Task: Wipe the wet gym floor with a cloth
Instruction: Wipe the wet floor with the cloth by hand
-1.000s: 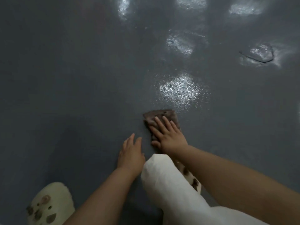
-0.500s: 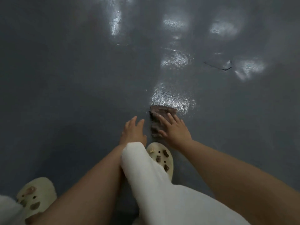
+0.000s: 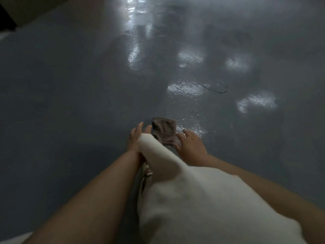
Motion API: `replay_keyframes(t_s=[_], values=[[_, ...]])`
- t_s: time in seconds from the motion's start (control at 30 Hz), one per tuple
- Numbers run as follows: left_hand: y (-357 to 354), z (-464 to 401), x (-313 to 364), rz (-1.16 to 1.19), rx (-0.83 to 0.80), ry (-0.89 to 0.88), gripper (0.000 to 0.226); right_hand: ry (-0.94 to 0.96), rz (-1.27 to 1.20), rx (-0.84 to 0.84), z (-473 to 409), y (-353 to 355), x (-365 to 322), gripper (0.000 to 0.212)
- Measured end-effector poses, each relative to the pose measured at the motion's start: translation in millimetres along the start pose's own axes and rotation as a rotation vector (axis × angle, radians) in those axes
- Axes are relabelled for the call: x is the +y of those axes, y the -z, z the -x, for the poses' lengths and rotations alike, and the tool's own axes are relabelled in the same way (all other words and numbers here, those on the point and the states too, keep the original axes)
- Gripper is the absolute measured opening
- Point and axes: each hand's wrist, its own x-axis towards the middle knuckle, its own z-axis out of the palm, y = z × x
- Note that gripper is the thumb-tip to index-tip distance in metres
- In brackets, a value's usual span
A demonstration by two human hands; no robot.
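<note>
Head view: grey gym floor spread wide, glossy wet patches beyond the cloth. White trouser knee nearer than the cloth. Right hand flat, fingers spread, touching the cloth's right edge. Left hand just left of the cloth, fingers straight, gripping nothing. Small brown cloth flat on the floor between both hands.

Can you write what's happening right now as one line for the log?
task: wipe wet floor | cloth: flat on grey floor | right hand: beside cloth, open | left hand: open, empty | shiny wet patches: ahead
</note>
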Motion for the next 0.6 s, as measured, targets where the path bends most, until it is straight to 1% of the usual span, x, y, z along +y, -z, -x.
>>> replay_keyframes(t_s=[0.03,0.1,0.17,0.3,0.47,0.6], values=[[0.1,3.9,-1.6,-0.008,0.008,0.002,0.046,0.044,0.030,0.003,4.2,4.3,-0.4,0.043],[-0.2,9.7,-2.6,-0.255,0.010,0.009,0.056,0.114,0.065,-0.007,5.4,7.5,-0.3,0.043],[-3.8,8.8,-7.6,-0.385,0.015,0.017,0.063,0.123,0.063,-0.049,2.2,2.4,-1.3,0.045],[-19.4,-6.3,-26.3,-0.422,-0.032,0.100,0.064,0.153,0.035,-0.139,-14.7,-29.9,-1.4,0.046],[-35.5,-16.5,-63.1,-0.406,-0.112,0.210,0.065,0.122,0.037,-0.237,-42.5,-62.5,7.9,0.051],[-39.4,-27.1,-92.1,-0.441,-0.180,0.281,0.066,0.054,0.050,-0.247,-78.2,-78.2,10.3,0.058]])
